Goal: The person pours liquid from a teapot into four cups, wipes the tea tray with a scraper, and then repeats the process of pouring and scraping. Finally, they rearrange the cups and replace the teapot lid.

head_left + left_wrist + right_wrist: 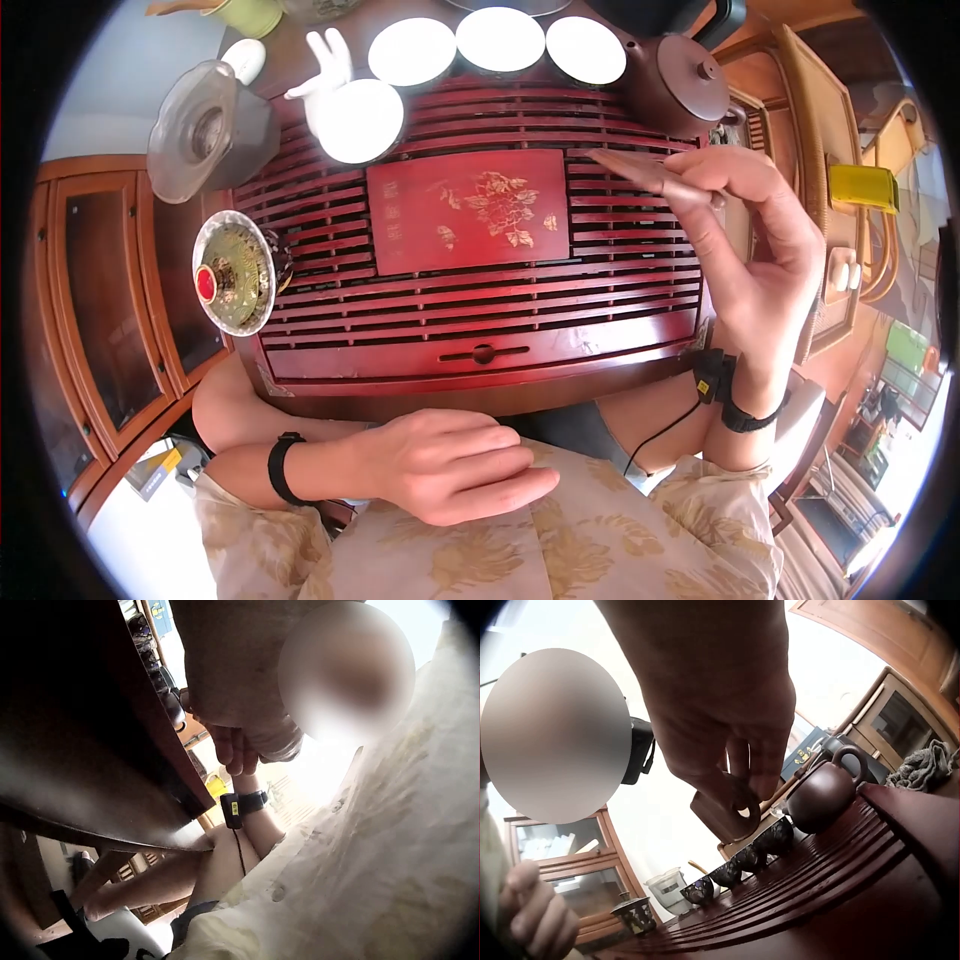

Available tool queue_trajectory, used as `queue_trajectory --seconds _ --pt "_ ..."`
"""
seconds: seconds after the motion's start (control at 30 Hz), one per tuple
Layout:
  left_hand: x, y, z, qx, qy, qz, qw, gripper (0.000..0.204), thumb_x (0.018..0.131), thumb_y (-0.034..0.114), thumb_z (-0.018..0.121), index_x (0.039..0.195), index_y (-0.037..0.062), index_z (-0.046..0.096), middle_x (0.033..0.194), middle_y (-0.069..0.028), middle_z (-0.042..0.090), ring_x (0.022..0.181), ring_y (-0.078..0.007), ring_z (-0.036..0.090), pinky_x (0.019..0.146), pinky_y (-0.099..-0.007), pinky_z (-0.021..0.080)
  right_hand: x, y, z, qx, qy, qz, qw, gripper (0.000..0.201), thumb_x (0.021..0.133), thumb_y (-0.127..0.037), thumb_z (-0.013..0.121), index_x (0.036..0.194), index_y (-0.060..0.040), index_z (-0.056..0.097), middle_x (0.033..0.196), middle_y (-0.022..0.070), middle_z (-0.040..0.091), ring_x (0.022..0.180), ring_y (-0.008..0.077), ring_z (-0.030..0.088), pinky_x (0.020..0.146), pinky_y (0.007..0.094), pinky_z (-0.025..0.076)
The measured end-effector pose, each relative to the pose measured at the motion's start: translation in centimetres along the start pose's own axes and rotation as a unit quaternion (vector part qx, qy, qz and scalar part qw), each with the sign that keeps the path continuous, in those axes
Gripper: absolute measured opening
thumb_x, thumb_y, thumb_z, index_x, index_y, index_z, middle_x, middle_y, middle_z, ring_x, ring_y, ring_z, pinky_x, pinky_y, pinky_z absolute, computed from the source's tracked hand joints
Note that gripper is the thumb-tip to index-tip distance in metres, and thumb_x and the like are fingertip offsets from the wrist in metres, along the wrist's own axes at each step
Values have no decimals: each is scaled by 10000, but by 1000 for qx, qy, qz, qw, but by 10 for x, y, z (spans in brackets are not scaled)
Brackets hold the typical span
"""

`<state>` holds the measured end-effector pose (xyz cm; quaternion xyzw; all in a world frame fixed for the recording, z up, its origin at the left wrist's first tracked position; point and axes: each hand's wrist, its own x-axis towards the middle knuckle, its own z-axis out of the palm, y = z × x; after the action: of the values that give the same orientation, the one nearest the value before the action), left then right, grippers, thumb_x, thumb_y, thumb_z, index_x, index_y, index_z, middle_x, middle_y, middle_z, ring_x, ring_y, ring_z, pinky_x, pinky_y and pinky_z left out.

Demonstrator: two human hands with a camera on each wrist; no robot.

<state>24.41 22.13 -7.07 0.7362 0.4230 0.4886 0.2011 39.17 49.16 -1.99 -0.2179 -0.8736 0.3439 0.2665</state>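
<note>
Above the right side of the red slatted wooden tray point(600, 338), the right hand point(762, 240) pinches a brown clay vessel point(632, 170) near its handle, probably for control; the loosely bent left hand point(455, 468), empty, is before the tray.

Right hand point(768, 235) raised, left hand point(460, 466) loosely curled

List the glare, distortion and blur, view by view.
Head view: strong fisheye curving, dark corners, cups blown out white, sheen along the tea tray's near edge. Left wrist view: left hand shaded against glare, round blurred patch upper right. Right wrist view: right hand backlit, round blurred patch at left.
</note>
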Motion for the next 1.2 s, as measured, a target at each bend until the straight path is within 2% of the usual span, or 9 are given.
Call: queue_trajectory --seconds 0.03,0.07,0.2,0.3,0.47,0.57,0.77,0.93,1.2 --pt "0 0 0 4 1 4 1000 287 885 48 765 1166 -12 768 918 -69 662 758 -182 618 638 -302 575 2 3 -1 -6 -2 -25 1000 281 849 143 783 1081 -15 767 1079 107 808 1047 224 760 966 345 580" --pt "0 0 0 7 1 8 1000 290 883 49 765 1167 -11 768 919 -68 664 759 -182 619 641 -301 577 2 7 -2 3 -27 -57 998 242 865 130 756 1055 -20 747 1176 145 802 1209 288 717 1089 410 527" --pt "-1 2 0 9 1 13 1000 302 870 48 772 1168 -1 776 923 -68 694 760 -187 639 639 -296 581 6 1 1 -37 -51 -119 991 220 824 142 756 957 -33 757 1123 130 826 1260 349 716 1094 460 540" --pt "-3 3 1 15 -8 25 1000 307 868 45 781 1173 9 788 925 -72 735 768 -196 680 622 -292 584 7 1 5 -46 -34 -166 984 257 767 129 793 943 -58 783 1125 85 823 1193 325 748 1014 427 592" --pt "-6 7 1 36 -24 45 998 309 875 45 778 1180 4 779 920 -64 716 786 -193 682 638 -298 590 6 -7 7 -50 -35 -189 980 265 761 108 803 968 -59 807 1106 79 796 1195 336 739 995 436 595" --pt "-5 9 5 45 8 62 997 301 852 39 771 1146 -15 744 810 -27 576 693 -170 543 577 -295 504 5 -12 11 -71 -38 -214 974 288 751 98 808 994 -56 824 1088 72 772 1178 338 746 959 431 608" --pt "-10 11 9 69 23 100 992 338 823 43 753 1149 -40 716 783 -24 540 706 -170 562 592 -310 509 9 -33 35 -121 -86 -279 949 291 753 22 822 1025 -76 846 1074 59 724 1127 307 760 873 414 645" --pt "-14 11 15 70 32 113 991 352 810 50 761 1151 -32 739 820 -38 588 710 -172 586 587 -304 510 37 -42 57 -160 -122 -391 898 402 756 -88 765 1156 -76 806 1243 40 764 1155 270 750 887 372 666" --pt "-15 12 11 73 42 109 990 330 814 72 743 1131 -20 741 779 -10 526 679 -154 548 560 -298 463 53 -43 90 -196 -166 -408 876 405 772 -121 768 1170 -105 841 1264 12 810 1157 240 751 879 361 666"
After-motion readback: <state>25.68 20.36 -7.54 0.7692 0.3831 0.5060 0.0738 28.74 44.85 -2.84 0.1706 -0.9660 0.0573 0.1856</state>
